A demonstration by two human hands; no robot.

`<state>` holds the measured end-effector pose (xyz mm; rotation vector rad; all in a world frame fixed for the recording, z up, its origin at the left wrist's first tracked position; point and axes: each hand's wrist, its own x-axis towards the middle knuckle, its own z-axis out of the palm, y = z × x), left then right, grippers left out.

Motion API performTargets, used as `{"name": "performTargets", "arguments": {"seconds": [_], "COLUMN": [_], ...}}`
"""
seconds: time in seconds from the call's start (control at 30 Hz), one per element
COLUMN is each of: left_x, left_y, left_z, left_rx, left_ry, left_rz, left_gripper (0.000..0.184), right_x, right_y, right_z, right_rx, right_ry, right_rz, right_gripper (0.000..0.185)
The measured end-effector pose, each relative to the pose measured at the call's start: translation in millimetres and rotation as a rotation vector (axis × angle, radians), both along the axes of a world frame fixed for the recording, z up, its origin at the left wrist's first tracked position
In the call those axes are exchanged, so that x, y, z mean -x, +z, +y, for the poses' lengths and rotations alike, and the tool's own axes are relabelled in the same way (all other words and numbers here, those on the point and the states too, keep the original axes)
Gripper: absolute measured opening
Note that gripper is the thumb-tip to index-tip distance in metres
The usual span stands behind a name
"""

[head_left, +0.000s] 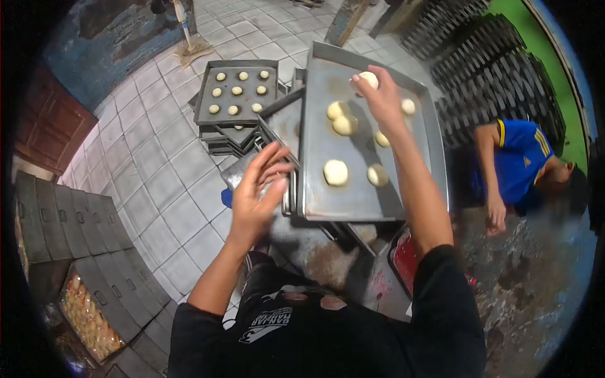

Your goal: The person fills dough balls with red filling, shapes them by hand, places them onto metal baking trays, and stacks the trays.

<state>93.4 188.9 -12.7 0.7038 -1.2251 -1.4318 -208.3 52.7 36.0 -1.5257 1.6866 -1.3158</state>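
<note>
My right hand (381, 94) is closed round a pale dough ball (367, 80) above the far part of a large metal tray (321, 201). On that tray lie several more dough balls, among them a large one (336, 172) near the left edge, two touching each other (342, 118) in the middle, and one (408, 106) by the right side. My left hand (259, 186) is raised beside the tray's left edge, fingers apart and slightly curled, with nothing in it.
A smaller tray (237, 64) with rows of dough balls sits on stacked trays at the back left. A person in a blue shirt (520, 157) is at the right, near stacked dark racks (485, 63). Metal boxes (94, 220) line the lower left. A red container (403, 261) is below the large tray.
</note>
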Motion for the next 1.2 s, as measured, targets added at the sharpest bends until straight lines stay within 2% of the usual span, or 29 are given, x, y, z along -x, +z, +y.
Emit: {"name": "performTargets", "arguments": {"seconds": [0.03, 0.07, 0.13, 0.17, 0.23, 0.27, 0.33, 0.4, 0.47, 0.5, 0.57, 0.6, 0.67, 0.7, 0.73, 0.8, 0.83, 0.9, 0.97, 1.0, 1.07, 1.1, 1.17, 1.2], "left_x": [-16.9, -34.9, -72.4, -92.4, -129.7, -143.1, -157.5, -148.0, -132.1, -124.3, -110.7, -108.3, -105.1, -97.9, -88.1, -58.2, -42.7, -18.4, -3.9, -0.5, 11.2, 18.3, 56.3, 76.8], "left_y": [-10.5, -18.2, -40.0, -53.2, -65.4, -69.8, -74.0, -70.0, -56.9, -49.5, -27.0, -16.7, -0.8, 0.5, 1.4, 15.3, 21.5, 31.0, 41.4, 41.7, 47.1, 39.4, 36.5, 39.9], "left_z": [-4.8, -7.5, -8.8, -7.1, -2.9, -0.8, -1.8, -15.0, -35.2, -44.5, -55.9, -56.6, -56.4, -56.5, -57.1, -56.5, -56.8, -48.5, -30.9, -19.1, 12.2, 30.6, 77.6, 105.3], "left_rx": [-0.041, -0.066, -0.103, -0.116, -0.154, -0.172, -0.190, -0.171, -0.105, -0.074, 0.086, 0.076, 0.252, 0.249, 0.265, 0.339, 0.350, 0.561, 0.599, 0.578, 0.473, 0.385, 0.160, 0.064], "left_ry": [0.049, 0.092, 0.189, 0.235, 0.330, 0.338, 0.462, 0.446, 0.396, 0.315, 0.227, 0.247, 0.211, 0.213, 0.212, 0.208, 0.176, 0.148, 0.131, 0.112, 0.073, -0.018, -0.046, -0.111], "left_rz": [-0.052, -0.113, -0.234, -0.299, -0.393, -0.389, -0.493, -0.447, -0.369, -0.364, -0.384, -0.375, -0.465, -0.456, -0.439, -0.442, -0.436, -0.444, -0.383, -0.344, -0.226, -0.221, -0.034, 0.123], "left_gripper": [0.055, 0.053, 0.050, 0.049, 0.046, 0.046, 0.045, 0.045, 0.044, 0.045, 0.043, 0.043, 0.042, 0.042, 0.041, 0.035, 0.035, 0.031, 0.026, 0.024, 0.019, 0.025, 0.034, 0.039], "right_x": [9.9, 15.9, 23.0, 24.8, 28.7, 30.9, 26.3, 31.2, 40.6, 39.0, 36.0, 40.4, 71.7, 52.3, 60.5, 32.3, -0.3, -6.1, 1.0, 2.2, -12.2, -14.8, -40.4, -50.0], "right_y": [-15.9, -33.3, -61.3, -67.6, -78.4, -80.2, -104.3, -107.3, -88.5, -61.7, -8.8, 3.5, -3.9, -11.7, -42.5, -75.3, -50.3, -42.3, -12.4, 6.6, 43.5, 52.2, 57.1, 48.9], "right_z": [-27.5, -48.8, -83.9, -91.8, -104.8, -110.2, -116.0, -115.2, -122.6, -114.7, -85.0, -68.4, -24.3, 1.6, 15.2, 43.3, 54.6, 68.3, 105.1, 126.7, 187.8, 220.9, 283.7, 313.6], "right_rx": [0.055, 0.051, -0.136, -0.143, -0.043, -0.140, -0.064, 0.015, -0.273, -0.250, -0.377, -0.327, -0.423, -0.433, -0.522, -0.303, -0.353, -0.460, -0.436, -0.426, -0.216, -0.162, -0.056, -0.028], "right_ry": [-0.092, -0.077, 0.254, 0.271, 0.381, 0.460, 0.430, 0.355, 0.433, 0.410, 0.273, 0.139, 0.137, -0.026, -0.060, -0.112, -0.179, -0.080, -0.128, -0.152, -0.264, -0.244, -0.281, -0.243], "right_rz": [0.360, 0.367, 1.014, 1.017, 0.785, 0.692, 0.749, 0.808, 0.649, 0.657, -0.208, -0.199, -0.028, 0.104, 0.164, 0.258, 0.288, -0.224, -0.247, -0.262, -0.260, -0.242, -0.169, 0.017], "right_gripper": [0.044, 0.044, 0.053, 0.053, 0.055, 0.055, 0.058, 0.061, 0.069, 0.069, 0.073, 0.063, 0.051, 0.041, 0.039, 0.049, 0.039, 0.036, 0.035, 0.033, 0.029, 0.027, 0.022, 0.021]}}
